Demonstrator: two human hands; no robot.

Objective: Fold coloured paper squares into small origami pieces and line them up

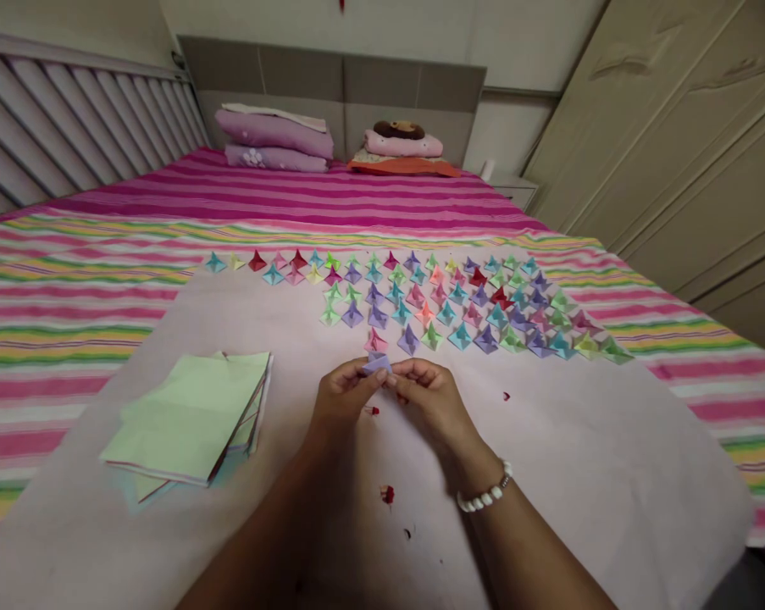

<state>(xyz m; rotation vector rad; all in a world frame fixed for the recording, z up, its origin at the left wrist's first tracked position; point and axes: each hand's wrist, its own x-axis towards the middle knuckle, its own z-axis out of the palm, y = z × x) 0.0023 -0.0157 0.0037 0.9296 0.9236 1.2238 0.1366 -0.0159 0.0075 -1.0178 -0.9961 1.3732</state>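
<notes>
My left hand and my right hand meet above a pale pink cloth, fingers pinched on a small folded lilac paper piece. A white bead bracelet circles my right wrist. Just beyond my fingers lie several rows of small folded paper shapes in many colours, the nearest a pink one. To my left rests a stack of paper sheets with a light green sheet on top.
The cloth covers a bed with a pink, green and yellow striped sheet. Pillows and folded items sit at the headboard. A wardrobe stands on the right, slatted panels on the left.
</notes>
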